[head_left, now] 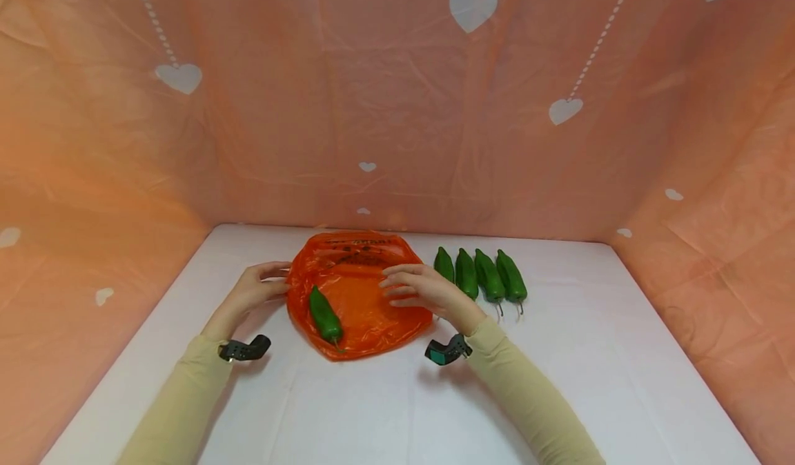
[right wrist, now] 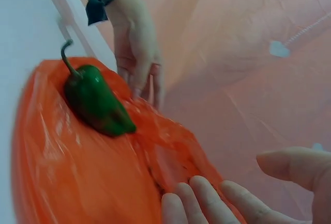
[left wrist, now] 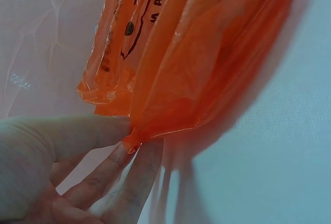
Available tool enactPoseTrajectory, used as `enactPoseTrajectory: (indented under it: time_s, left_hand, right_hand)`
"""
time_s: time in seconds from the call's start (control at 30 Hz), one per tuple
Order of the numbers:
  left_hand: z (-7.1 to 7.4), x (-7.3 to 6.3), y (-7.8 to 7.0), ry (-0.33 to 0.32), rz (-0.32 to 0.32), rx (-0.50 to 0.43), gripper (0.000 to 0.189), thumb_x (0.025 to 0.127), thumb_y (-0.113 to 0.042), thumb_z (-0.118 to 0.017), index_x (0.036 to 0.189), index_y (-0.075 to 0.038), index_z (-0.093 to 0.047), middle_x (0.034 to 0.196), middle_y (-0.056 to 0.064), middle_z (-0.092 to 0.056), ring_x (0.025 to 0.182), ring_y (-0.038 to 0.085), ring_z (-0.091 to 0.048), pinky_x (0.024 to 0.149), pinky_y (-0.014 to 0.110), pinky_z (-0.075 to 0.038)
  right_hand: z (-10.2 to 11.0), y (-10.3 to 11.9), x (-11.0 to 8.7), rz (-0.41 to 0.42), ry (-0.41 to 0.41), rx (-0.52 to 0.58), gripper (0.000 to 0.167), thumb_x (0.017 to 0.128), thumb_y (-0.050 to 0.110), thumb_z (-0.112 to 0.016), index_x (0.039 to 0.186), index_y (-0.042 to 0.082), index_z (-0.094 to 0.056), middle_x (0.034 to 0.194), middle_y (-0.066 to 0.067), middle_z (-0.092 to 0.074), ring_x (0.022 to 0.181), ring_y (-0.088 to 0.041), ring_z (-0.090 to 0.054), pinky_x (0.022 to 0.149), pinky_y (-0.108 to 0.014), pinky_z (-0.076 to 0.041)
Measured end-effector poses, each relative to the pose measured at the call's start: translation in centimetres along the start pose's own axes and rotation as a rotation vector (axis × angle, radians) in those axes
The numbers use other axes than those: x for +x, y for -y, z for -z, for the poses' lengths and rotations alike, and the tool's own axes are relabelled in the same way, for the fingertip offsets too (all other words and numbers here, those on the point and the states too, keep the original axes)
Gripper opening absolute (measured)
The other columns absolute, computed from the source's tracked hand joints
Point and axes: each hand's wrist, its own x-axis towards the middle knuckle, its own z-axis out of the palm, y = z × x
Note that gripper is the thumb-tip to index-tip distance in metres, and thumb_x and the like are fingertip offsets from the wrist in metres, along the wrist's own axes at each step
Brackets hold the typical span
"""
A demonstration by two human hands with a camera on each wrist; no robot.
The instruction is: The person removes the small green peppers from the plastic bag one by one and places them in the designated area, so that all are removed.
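Observation:
An orange-red plastic bag [head_left: 366, 313] with dark print lies spread on the white table. One green pepper [head_left: 324, 315] rests on the bag's left part, its stem toward the near edge; it also shows in the right wrist view [right wrist: 98, 102]. At the bag's left edge, my left hand [head_left: 251, 291] pinches a bit of the plastic between thumb and fingers, seen close up in the left wrist view [left wrist: 93, 157]. My right hand [head_left: 428, 289] hovers over the bag's right side, fingers spread and holding nothing.
Several more green peppers [head_left: 491, 279] lie in a row to the right of the bag, one partly behind my right hand. Pink-orange sheeting [head_left: 397, 106] with white hearts walls the back and sides of the white table [head_left: 348, 410].

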Motion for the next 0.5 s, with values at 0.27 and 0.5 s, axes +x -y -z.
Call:
enactPoseTrajectory:
  time_s: [0.27,0.5]
  left_hand:
    - [0.0,0.0,-0.2,-0.025,-0.004,0.053,0.051,0.089,-0.004,-0.064,0.135,0.008,-0.046,0.129,0.032,-0.049,0.106,0.040,-0.059,0.080,0.035,-0.056]
    - [-0.1,-0.1,0.0,-0.022,-0.007,0.054,0.050,0.089,-0.003,-0.064,0.134,0.009,-0.047,0.128,0.033,-0.049,0.105,0.039,-0.059,0.081,0.035,-0.056]
  right_hand:
    - [-2.2,-0.9,1.6,-0.055,0.031,0.004,0.043,0.099,0.016,-0.053,0.135,-0.007,-0.048,0.124,-0.025,-0.058,0.112,-0.036,-0.058,0.091,-0.042,-0.051]
    - [-3.7,-2.1,2.7,-0.088,0.045,-0.004,0.043,0.099,0.018,-0.054,0.132,-0.009,-0.050,0.119,-0.025,-0.061,0.109,-0.035,-0.060,0.089,-0.041,-0.052]
